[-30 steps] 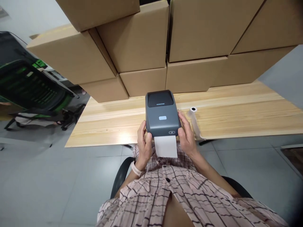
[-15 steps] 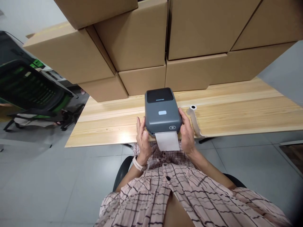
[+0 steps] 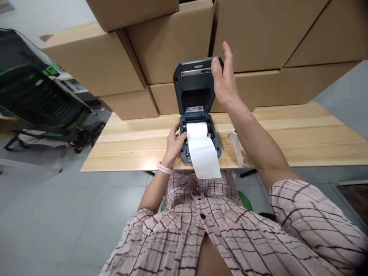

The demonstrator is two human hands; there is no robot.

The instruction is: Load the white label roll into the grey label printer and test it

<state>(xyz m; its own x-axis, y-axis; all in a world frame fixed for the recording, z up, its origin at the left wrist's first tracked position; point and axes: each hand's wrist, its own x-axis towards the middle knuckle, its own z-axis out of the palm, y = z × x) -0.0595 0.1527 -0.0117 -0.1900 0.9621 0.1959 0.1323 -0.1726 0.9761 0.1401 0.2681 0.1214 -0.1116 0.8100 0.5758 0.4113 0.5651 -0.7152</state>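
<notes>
A dark grey label printer (image 3: 217,147) stands on the wooden table with its lid (image 3: 195,82) swung up. Inside lies a white paper roll (image 3: 197,129), and a loose strip of its paper hangs over the printer's front edge. My left hand (image 3: 174,143) grips the left side of the printer's base, thumb over the rim beside the roll. Up at the right edge of the lid is my right hand (image 3: 225,82), thumb and fingers stretched out and apart, the palm side against the lid's corner.
Stacked cardboard boxes (image 3: 175,46) line the table's back. Right of the printer, partly behind my right forearm, a second small roll trails a curled paper strip (image 3: 237,149) on the table (image 3: 132,142). An office chair (image 3: 37,99) stands at the left.
The printer's lid has gone from closed to raised, baring the roll inside. My right hand has moved up from the printer's side to the lid; my left hand stays at the left side.
</notes>
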